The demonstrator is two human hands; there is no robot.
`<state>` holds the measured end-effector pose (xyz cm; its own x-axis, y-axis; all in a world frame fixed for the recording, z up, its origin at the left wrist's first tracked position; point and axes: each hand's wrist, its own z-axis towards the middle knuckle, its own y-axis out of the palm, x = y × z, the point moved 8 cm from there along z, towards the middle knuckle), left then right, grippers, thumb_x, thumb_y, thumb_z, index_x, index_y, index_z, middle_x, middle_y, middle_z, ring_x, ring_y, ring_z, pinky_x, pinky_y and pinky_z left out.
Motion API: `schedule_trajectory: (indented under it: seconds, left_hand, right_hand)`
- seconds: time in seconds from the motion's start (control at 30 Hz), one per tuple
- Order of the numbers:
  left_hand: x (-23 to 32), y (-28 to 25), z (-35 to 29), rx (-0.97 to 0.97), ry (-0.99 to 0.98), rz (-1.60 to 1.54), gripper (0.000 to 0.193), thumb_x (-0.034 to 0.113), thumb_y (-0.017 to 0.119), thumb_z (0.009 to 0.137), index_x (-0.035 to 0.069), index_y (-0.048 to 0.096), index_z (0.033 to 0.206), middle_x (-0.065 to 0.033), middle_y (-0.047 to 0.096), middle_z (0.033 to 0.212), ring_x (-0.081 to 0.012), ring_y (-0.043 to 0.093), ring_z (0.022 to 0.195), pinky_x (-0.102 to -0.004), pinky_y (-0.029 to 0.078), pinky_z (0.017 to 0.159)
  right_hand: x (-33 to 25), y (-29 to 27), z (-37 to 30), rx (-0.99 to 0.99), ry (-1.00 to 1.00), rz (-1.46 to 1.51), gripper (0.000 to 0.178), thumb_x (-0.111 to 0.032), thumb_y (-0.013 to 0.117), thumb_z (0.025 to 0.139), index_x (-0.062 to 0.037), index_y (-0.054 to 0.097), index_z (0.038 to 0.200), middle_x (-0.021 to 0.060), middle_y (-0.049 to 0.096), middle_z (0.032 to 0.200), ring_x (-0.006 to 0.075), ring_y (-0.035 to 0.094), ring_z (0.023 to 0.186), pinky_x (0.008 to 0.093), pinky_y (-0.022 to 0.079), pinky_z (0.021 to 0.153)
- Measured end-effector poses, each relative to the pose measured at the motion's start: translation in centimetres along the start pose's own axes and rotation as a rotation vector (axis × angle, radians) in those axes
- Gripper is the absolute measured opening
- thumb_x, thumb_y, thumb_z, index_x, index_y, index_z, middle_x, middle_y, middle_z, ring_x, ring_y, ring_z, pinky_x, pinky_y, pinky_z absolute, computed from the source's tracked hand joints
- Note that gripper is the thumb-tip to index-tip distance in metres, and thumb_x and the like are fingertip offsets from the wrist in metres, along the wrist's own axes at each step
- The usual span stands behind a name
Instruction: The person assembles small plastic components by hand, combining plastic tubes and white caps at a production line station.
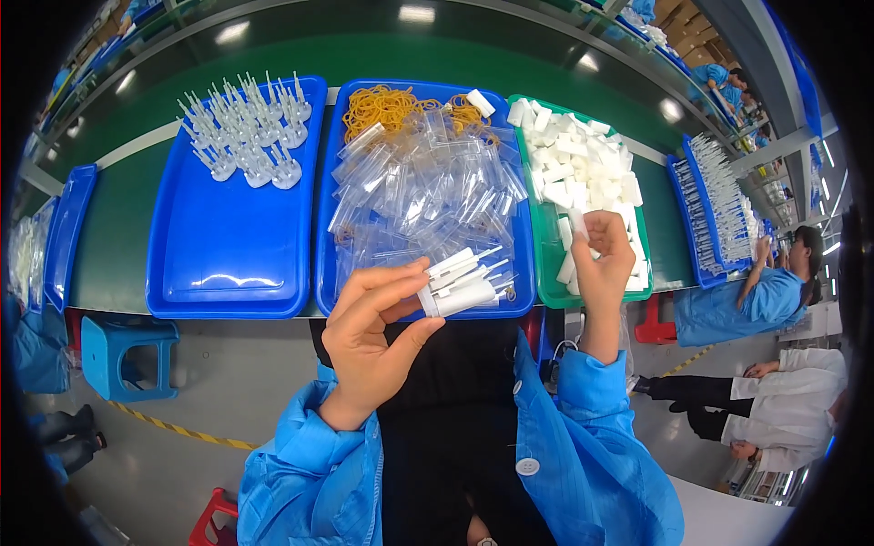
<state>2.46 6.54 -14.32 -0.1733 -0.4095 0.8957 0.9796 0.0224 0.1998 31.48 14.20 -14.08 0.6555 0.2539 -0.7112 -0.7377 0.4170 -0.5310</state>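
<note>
My left hand is closed on a white plastic piece with several thin stems, tipped sideways over the near edge of the middle blue tray. White sleeves cover some of its stems; other thin tips stick out bare to the right. Over the green tray, my right hand pinches a small white sleeve between thumb and fingers. Below and beyond that hand lies a heap of loose white sleeves.
Clear plastic sleeves and yellow rubber bands fill the middle tray. In the left blue tray, several stemmed pieces stand upright at the back. Farther right are stacked blue trays and a person in blue. A blue stool stands lower left.
</note>
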Motion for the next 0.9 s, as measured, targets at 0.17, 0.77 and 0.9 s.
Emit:
schedule_trajectory:
  seconds: [0.17, 0.77, 0.9]
  left_hand:
    - [-0.1, 0.1, 0.0, -0.011, 0.001, 0.0, 0.04, -0.012, 0.072, 0.074, -0.001, 0.064, 0.112, -0.0149, 0.055, 0.118, -0.0319, 0.058, 0.116, -0.0367, 0.057, 0.091]
    - [-0.2, -0.6, -0.2, 0.037, 0.04, 0.023, 0.041, -0.01, 0.075, 0.07, 0.001, 0.069, 0.11, -0.0153, 0.06, 0.115, -0.0322, 0.059, 0.114, -0.0362, 0.051, 0.095]
    - [-0.1, -0.5, -0.1, -0.023, 0.082, 0.107, 0.042, -0.012, 0.073, 0.072, 0.0, 0.067, 0.112, -0.0144, 0.057, 0.117, -0.0333, 0.057, 0.116, -0.0387, 0.053, 0.095]
  right_hand:
    - [-4.1, 1.1, -0.8, -0.061, 0.043, 0.498, 0.011, 0.005, 0.058, 0.085, 0.0037, 0.063, 0.094, 0.0085, 0.061, 0.097, 0.0112, 0.06, 0.078, 0.0211, 0.047, 0.065]
    - [-8.2, 4.9, -2.9, -0.289, 0.226, 0.944, 0.011, 0.01, 0.063, 0.082, 0.0036, 0.061, 0.091, 0.0182, 0.067, 0.098, 0.0163, 0.065, 0.088, 0.0267, 0.051, 0.082]
    - [-8.1, 5.2, -2.4, -0.29, 0.241, 0.928, 0.014, 0.01, 0.063, 0.082, 0.0058, 0.063, 0.095, 0.0175, 0.068, 0.1, 0.0157, 0.065, 0.089, 0.0271, 0.051, 0.083]
